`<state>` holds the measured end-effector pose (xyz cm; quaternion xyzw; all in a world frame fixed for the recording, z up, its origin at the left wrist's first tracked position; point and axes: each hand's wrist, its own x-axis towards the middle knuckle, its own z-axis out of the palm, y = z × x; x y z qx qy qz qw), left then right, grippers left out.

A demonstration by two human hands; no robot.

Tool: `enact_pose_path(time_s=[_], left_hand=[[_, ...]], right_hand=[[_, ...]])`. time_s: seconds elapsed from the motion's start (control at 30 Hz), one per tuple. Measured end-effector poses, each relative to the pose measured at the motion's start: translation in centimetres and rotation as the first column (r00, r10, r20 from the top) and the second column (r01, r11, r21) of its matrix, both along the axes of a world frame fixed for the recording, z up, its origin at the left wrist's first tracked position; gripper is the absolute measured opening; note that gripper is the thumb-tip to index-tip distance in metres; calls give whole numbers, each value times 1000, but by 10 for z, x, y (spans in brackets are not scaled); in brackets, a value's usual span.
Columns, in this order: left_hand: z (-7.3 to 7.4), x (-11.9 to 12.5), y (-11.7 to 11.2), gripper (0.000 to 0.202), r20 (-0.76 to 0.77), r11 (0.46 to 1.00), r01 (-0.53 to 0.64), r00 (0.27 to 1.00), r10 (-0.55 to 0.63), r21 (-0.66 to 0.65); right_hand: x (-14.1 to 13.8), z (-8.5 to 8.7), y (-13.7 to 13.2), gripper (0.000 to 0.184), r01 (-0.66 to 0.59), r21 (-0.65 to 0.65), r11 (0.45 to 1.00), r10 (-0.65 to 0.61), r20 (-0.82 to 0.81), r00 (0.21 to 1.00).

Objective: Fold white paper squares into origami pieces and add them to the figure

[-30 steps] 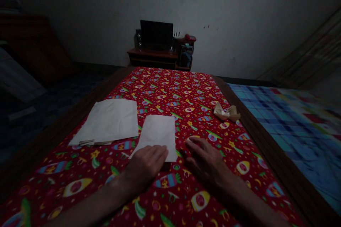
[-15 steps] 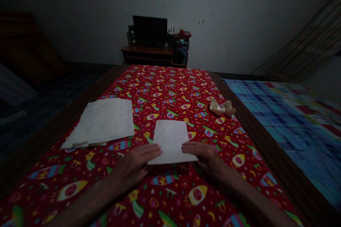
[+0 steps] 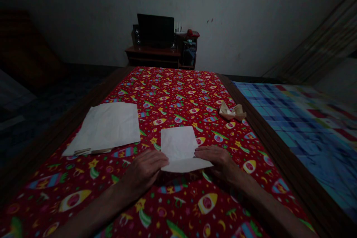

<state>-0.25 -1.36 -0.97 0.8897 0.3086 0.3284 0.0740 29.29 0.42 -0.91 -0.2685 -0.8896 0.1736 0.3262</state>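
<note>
A partly folded sheet of white paper [image 3: 180,143] lies between my hands, with a band along its near edge folded or creased. My left hand [image 3: 149,165] pinches the paper's left side near the lower corner. At the right side, my right hand [image 3: 216,158] grips the edge, fingers on top and thumb hidden beneath. To the left rests a stack of white paper sheets [image 3: 111,126], with some folded edges showing at its near side. A folded brown paper piece [image 3: 232,112] with pointed ends sits off to the right.
A red cloth with rocket prints [image 3: 178,89] covers the long surface, bordered by dark wooden edges [image 3: 242,100]. Beyond it stand a dark monitor [image 3: 156,30] and a red telephone [image 3: 193,33] on a desk [image 3: 153,52]. A blue checked cloth [image 3: 267,108] spreads at right.
The folded paper has turned slightly, its near right corner swinging outward to the right. My right hand has shifted a little right; my left hand keeps nearly the same place.
</note>
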Motion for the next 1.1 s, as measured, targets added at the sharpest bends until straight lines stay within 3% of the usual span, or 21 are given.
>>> enact_pose_path(time_s=[0.13, 0.27, 0.37, 0.47, 0.67, 0.9, 1.0, 1.1], left_hand=[[-3, 4, -3, 19, 40, 992, -79, 996, 83, -95], [0, 16, 8, 32, -76, 913, -379, 925, 372, -149], [6, 26, 17, 32, -251, 842, -518, 844, 473, -152], [10, 30, 22, 30, -356, 810, -570, 791, 497, -139], [11, 26, 25, 26, -457, 790, -607, 729, 510, -86], [14, 30, 25, 26, -456, 749, -660, 688, 565, -67], [13, 32, 25, 39, -345, 813, -580, 752, 562, 61], [9, 37, 25, 40, -332, 921, -364, 859, 389, 136]], right_hand=[[-2, -2, -2, 20, 131, -46, 990, -133, -32, 991], [-18, -2, -4, 28, 421, -168, 891, -419, 47, 907], [-30, 4, -2, 33, 561, -97, 822, -547, 138, 826], [-35, 10, 3, 32, 595, -28, 803, -571, 247, 783], [-33, 11, 15, 35, 615, -56, 786, -543, 411, 732], [-33, 9, 23, 37, 614, -24, 789, -542, 444, 714], [-32, 8, 26, 35, 587, -7, 810, -523, 445, 727], [-33, 9, 27, 34, 588, 4, 809, -523, 464, 715]])
